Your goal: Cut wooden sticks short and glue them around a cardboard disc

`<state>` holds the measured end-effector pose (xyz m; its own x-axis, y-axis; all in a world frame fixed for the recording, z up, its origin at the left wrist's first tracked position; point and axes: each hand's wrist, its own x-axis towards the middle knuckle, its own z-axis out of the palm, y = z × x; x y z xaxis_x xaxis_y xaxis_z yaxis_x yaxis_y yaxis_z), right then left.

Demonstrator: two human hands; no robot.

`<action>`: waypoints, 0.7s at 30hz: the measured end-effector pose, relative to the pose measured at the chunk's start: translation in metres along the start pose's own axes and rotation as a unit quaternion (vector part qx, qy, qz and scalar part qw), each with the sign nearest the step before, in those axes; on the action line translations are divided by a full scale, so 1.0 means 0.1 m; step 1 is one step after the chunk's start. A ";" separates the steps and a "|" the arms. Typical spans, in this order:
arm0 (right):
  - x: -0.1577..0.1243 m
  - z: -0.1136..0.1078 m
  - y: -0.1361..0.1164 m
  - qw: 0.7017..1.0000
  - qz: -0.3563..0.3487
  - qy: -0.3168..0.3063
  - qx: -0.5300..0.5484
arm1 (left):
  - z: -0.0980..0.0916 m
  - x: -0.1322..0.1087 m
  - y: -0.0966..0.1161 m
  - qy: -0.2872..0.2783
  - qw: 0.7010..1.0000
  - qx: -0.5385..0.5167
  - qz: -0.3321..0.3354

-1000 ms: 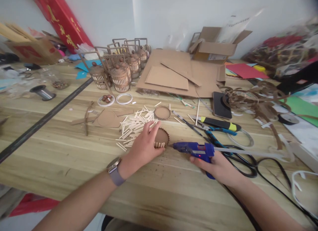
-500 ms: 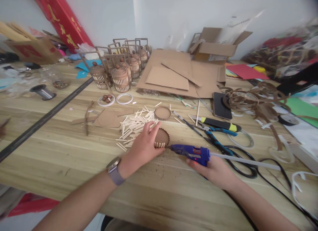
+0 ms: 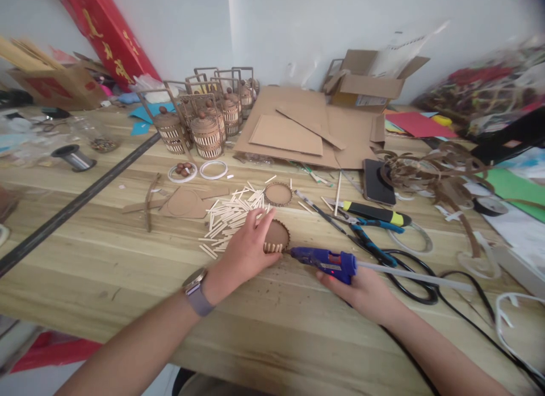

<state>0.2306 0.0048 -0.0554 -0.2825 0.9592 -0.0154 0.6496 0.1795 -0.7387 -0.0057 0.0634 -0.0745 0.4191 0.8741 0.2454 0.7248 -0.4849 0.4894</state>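
Observation:
My left hand (image 3: pixel 249 243), with a watch on the wrist, grips the left side of a round cardboard base (image 3: pixel 279 235). Its thumb lies at the near edge and its fingers reach over the far side. Short pale sticks (image 3: pixel 273 248) stand upright in a row along the base's near rim. In my right hand (image 3: pixel 361 291) is a blue glue gun (image 3: pixel 326 261) with a small red light and a long glue stick out of its back. The nozzle is at the rim, right of the upright sticks; whether it touches is too small to tell. Loose sticks (image 3: pixel 232 214) lie in a pile beside my left hand.
A second rimmed base (image 3: pixel 278 194) lies behind. Several small lidded baskets (image 3: pixel 208 136) stand at the back, beside cardboard sheets (image 3: pixel 289 138). To the right are a yellow-black cutter (image 3: pixel 374 213), blue-handled pliers (image 3: pixel 372 245), a phone (image 3: pixel 378 182) and the black cable (image 3: pixel 464 302).
The glue gun has shifted very slightly left along the rim. My left hand and the base stay in place. A blurred shape at the far left edge has come further into view.

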 end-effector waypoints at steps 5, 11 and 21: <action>0.00 -0.01 -0.02 1.000 -0.005 0.001 -0.007 | 0.01 0.00 0.00 0.004 1.000 0.000 0.004; 0.00 0.03 -0.03 1.000 0.010 0.020 0.008 | 0.00 0.01 0.01 0.000 1.000 0.010 0.000; 0.07 -0.05 0.03 0.853 0.275 0.089 0.434 | -0.05 0.01 0.00 -0.052 0.998 0.023 -0.017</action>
<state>0.2344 0.0131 -0.0546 0.0595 0.8778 -0.4754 -0.1393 -0.4643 -0.8747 -0.0083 0.0646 -0.0697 0.4469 0.8835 0.1403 0.7630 -0.4583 0.4558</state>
